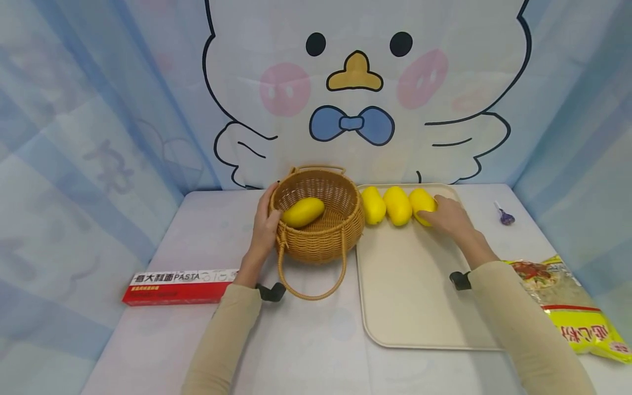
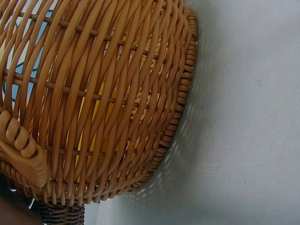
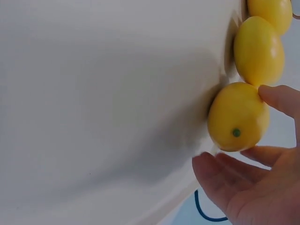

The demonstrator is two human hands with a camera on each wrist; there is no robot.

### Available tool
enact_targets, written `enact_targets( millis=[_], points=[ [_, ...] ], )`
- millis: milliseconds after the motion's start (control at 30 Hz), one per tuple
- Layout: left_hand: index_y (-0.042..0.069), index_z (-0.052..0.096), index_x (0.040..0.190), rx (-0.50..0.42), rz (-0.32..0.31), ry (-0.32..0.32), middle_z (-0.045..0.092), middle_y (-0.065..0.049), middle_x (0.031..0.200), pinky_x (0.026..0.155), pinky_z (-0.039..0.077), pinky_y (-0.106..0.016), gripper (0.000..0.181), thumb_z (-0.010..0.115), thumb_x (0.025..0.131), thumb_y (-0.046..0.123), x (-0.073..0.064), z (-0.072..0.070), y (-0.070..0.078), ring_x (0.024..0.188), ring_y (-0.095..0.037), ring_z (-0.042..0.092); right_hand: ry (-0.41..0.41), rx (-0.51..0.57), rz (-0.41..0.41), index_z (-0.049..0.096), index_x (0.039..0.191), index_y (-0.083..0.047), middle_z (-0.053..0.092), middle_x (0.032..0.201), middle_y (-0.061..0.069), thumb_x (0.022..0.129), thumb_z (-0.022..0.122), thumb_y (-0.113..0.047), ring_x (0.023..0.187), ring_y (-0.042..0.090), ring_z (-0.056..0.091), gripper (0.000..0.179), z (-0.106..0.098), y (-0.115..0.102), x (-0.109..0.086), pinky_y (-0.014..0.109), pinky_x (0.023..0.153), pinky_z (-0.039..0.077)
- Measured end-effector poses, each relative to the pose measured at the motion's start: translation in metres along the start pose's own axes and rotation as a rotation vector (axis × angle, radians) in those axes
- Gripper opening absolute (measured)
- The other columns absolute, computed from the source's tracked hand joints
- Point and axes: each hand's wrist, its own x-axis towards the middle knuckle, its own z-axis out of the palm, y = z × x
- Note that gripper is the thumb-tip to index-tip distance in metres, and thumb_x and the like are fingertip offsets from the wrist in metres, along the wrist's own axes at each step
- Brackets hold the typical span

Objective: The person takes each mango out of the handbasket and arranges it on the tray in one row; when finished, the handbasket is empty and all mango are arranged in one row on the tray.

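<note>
A round wicker basket [image 1: 321, 247] stands on the white cloth, its front handle hanging down. One yellow mango [image 1: 303, 212] lies inside. My left hand [image 1: 263, 222] grips the basket's left rim; the left wrist view has the woven wall [image 2: 108, 93] close up, with yellow showing through the gaps. Three more mangoes lie in a row at the far end of a beige tray [image 1: 410, 291]. My right hand [image 1: 446, 216] is around the rightmost mango [image 3: 239, 117], thumb against one side and a finger at the other. Its other fingers are spread slightly away from the fruit.
A red and white pasta box [image 1: 182, 286] lies left of my left forearm. Right of the tray are a yellow food bag [image 1: 575, 312], partly behind my right sleeve, and a small purple item [image 1: 506, 217]. A printed curtain [image 1: 355, 159] rises behind the table.
</note>
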Motion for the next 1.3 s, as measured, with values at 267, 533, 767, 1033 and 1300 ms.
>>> enact_targets(
  millis=[267,533,767,1033,1300],
  points=[
    [0.011,0.03,0.156,0.007,0.002,0.007,0.028,-0.009,0.163,0.122,0.024,-0.047,0.065,0.039,0.092,0.004,0.001,0.0,-0.002,0.149,-0.026,0.028,0.051,0.019,0.018,0.022,0.155,0.002,0.024,0.154,0.035,0.096,0.048,-0.054,0.137,0.054,0.029,0.085,-0.002,0.003,0.0,0.07,0.11,0.027],
    [0.034,0.032,0.154,0.023,0.022,0.049,0.03,0.008,0.161,0.122,0.024,-0.045,0.066,0.041,0.091,0.014,0.015,0.003,-0.041,0.147,-0.016,0.03,0.095,0.021,-0.064,0.028,0.154,-0.002,0.026,0.156,0.032,0.097,0.05,-0.051,0.14,0.053,0.025,0.078,-0.01,-0.006,-0.001,0.068,0.113,0.024],
    [0.022,0.031,0.156,0.005,0.004,0.029,0.029,-0.001,0.163,0.123,0.022,-0.047,0.066,0.04,0.093,0.009,0.008,0.001,-0.025,0.149,-0.022,0.028,0.14,0.027,-0.126,0.035,0.152,-0.002,0.031,0.156,0.029,0.098,0.053,-0.041,0.142,0.051,0.026,0.069,-0.015,-0.024,-0.003,0.067,0.115,0.022],
    [0.01,0.029,0.156,0.019,-0.008,0.011,0.028,-0.01,0.163,0.122,0.023,-0.049,0.066,0.04,0.092,0.005,-0.001,0.0,0.003,0.149,-0.028,0.029,0.173,0.03,-0.202,0.038,0.152,-0.007,0.032,0.157,0.023,0.096,0.057,-0.035,0.143,0.046,0.028,0.065,-0.022,-0.054,-0.009,0.066,0.115,0.024],
    [0.01,0.029,0.157,0.007,-0.002,0.004,0.027,-0.01,0.163,0.122,0.023,-0.049,0.065,0.04,0.093,0.004,-0.001,0.001,0.003,0.148,-0.028,0.029,0.182,0.052,-0.298,0.04,0.151,-0.011,0.033,0.159,0.019,0.094,0.06,-0.031,0.146,0.042,0.028,0.064,-0.027,-0.087,-0.019,0.064,0.117,0.024]
  ],
)
